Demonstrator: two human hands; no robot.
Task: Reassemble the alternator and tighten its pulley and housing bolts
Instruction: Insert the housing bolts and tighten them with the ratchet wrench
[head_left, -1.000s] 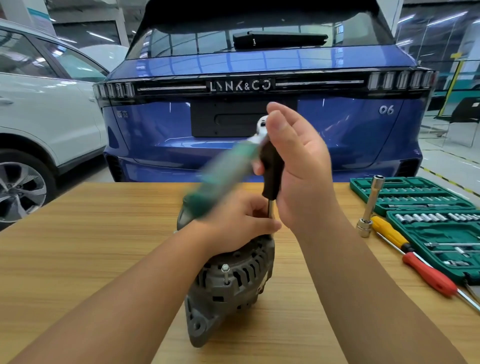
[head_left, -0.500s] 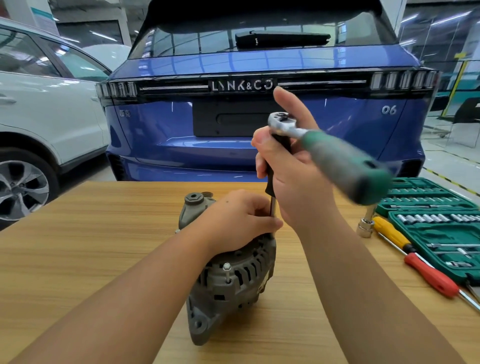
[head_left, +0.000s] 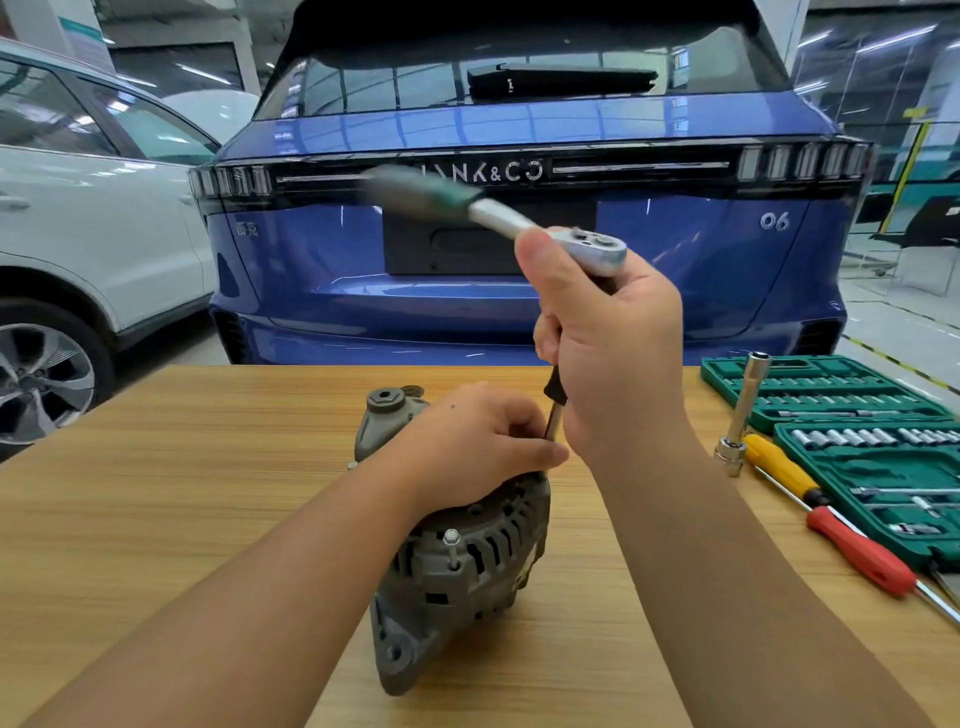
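Working at: a wooden table (head_left: 156, 499) in a garage bay, my two bare arms reaching in over it.
Behind the table: a blue car (head_left: 519, 291), its tail square to me, and a white car (head_left: 78, 218) to its left.
Tool case: a green socket set (head_left: 852, 457) lies open at the table's right edge, rows of sockets in its trays.
Alternator: the grey alternator (head_left: 457, 566) stands tilted near the middle of the table, its finned housing toward me, one housing bolt (head_left: 451, 540) standing proud on the near side.
My right hand: my right hand (head_left: 613, 353) is curled round the black upright driver handle (head_left: 555, 387) whose shaft runs down to the top of the alternator.
Ratchet: a ratchet (head_left: 519, 221) sits at the top of that handle above my right thumb, its green grip swung out to the left and blurred.
My left hand: my left hand (head_left: 478, 441) rests on top of the alternator, fingers curled and pinching the thin metal shaft just below the black handle; what the shaft's tip engages is hidden under my fingers.
Loose tools: a yellow screwdriver (head_left: 779, 467) and a red screwdriver (head_left: 857, 556) lie beside the case, with a long silver socket extension (head_left: 743, 415) leaning against it.
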